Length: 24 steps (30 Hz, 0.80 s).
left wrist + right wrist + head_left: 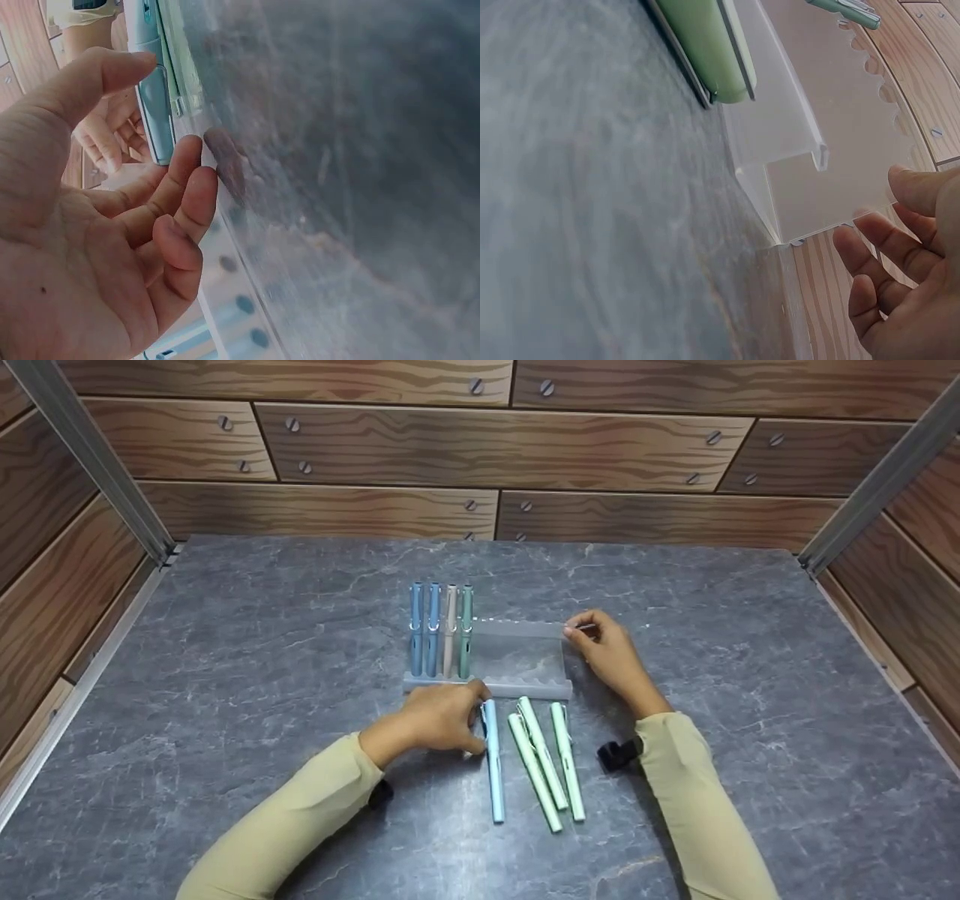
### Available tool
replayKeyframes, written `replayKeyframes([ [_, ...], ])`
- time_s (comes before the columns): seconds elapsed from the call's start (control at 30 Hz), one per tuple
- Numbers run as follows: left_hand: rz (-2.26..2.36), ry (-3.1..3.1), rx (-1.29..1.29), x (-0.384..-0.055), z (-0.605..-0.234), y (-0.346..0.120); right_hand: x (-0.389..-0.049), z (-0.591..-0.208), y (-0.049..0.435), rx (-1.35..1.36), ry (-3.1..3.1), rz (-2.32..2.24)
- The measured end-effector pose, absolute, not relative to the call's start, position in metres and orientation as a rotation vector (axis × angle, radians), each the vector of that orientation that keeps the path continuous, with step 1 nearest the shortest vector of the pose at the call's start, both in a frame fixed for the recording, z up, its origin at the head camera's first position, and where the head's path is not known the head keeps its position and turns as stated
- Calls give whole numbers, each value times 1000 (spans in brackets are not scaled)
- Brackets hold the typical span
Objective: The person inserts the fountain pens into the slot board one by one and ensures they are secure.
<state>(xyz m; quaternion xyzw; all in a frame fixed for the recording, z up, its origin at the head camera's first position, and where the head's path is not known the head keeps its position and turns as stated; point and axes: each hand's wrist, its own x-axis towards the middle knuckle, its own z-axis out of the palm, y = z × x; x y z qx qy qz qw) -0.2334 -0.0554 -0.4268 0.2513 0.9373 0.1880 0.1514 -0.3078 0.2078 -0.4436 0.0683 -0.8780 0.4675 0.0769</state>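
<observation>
In the head view a clear pen stand (517,656) holds two blue pens (424,637), a beige pen (450,634) and a dark green pen (466,634) in its left slots. A light blue pen (494,772) lies in front of the stand. My left hand (442,716) is beside its cap end, thumb (131,70) at the clip and the other fingers loosely bent near the tip. My right hand (611,656) pinches the top right corner of the stand between thumb and forefinger; the right wrist view shows the scalloped back panel (832,142) there.
Three light green pens (568,765) lie to the right of the light blue one, two of them touching. All of this is on a grey marbled table (300,607). Wood-patterned walls (375,442) and metal posts (112,472) enclose the back and sides.
</observation>
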Motion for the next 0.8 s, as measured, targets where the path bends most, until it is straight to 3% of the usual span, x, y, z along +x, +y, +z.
replayKeyframes([
  [0.57,818,2551,860,-231,-423,-56,-308,-443,207,199,-2650,1424],
  [0.8,1145,2357,880,-230,-424,-55,-307,-442,206,217,-2629,1444],
])
